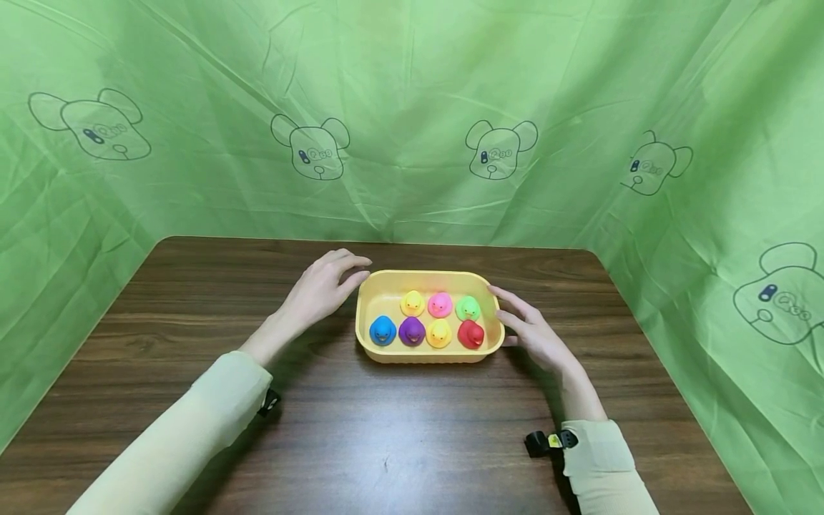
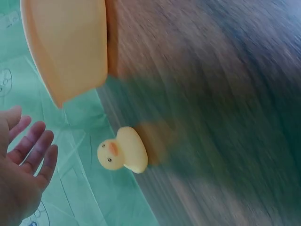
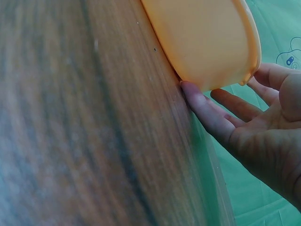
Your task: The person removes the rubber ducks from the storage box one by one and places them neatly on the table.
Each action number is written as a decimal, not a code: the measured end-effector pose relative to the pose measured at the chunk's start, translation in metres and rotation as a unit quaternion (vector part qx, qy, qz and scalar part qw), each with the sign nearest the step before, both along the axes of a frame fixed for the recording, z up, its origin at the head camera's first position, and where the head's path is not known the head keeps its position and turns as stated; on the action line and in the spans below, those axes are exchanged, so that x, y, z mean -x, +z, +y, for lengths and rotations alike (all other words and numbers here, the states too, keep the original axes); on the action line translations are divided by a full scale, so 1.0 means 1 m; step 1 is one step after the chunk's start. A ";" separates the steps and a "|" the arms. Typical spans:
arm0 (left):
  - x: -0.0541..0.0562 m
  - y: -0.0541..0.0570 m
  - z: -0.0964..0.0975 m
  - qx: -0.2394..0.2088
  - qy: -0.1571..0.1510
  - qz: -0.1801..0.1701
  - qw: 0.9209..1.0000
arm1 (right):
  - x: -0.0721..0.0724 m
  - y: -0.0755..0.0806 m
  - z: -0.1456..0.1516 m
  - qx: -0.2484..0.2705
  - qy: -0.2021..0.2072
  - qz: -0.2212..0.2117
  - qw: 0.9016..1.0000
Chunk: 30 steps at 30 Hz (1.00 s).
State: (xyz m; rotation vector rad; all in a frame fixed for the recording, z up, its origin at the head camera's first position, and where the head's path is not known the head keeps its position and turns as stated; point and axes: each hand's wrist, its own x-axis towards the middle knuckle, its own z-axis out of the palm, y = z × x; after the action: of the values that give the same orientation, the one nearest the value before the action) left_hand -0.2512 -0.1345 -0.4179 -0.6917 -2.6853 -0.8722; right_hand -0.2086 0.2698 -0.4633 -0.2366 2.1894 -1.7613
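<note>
A yellow plastic tub (image 1: 428, 356) stands on the table with several small rubber ducks inside. The front row has a blue duck (image 1: 383, 331), a purple duck (image 1: 412, 331), a yellow one and a red duck (image 1: 471, 334). Behind them sit another yellow one, a pink duck (image 1: 440, 305) and a green duck (image 1: 468, 308). My right hand (image 1: 537, 336) touches the tub's right end with extended fingers. By its left end hovers my left hand (image 1: 322, 286), fingers relaxed and holding nothing. Another yellow duck (image 2: 131, 149) shows in the left wrist view, on the table outside the tub; the head view hides it.
The dark wooden table (image 1: 412, 436) spreads around the tub. A green curtain (image 1: 399, 64) with drawn bear heads hangs behind the table and along both sides. Black straps with small devices (image 1: 547, 442) are on the wrists.
</note>
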 end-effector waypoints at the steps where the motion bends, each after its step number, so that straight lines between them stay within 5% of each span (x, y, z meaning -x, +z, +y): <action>1: 0.000 0.000 0.002 -0.002 -0.004 0.000 1.000 | 0.000 0.000 0.000 -0.001 0.000 0.000 1.000; 15: 0.000 -0.007 0.034 -0.029 -0.043 -0.001 0.999 | 0.000 0.000 0.000 0.000 0.001 0.003 1.000; 23: 0.002 -0.014 0.056 0.024 -0.065 0.007 0.998 | -0.001 0.000 0.001 0.004 0.001 0.002 1.000; 30: 0.003 -0.019 0.067 0.026 -0.064 -0.021 0.997 | 0.000 0.000 0.000 0.008 0.004 -0.001 1.000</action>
State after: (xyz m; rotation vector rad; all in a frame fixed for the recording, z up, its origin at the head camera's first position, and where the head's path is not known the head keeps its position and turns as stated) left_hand -0.2539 -0.0679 -0.4370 -0.8759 -2.7345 -0.8577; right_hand -0.2086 0.2703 -0.4631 -0.2458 2.1705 -1.7752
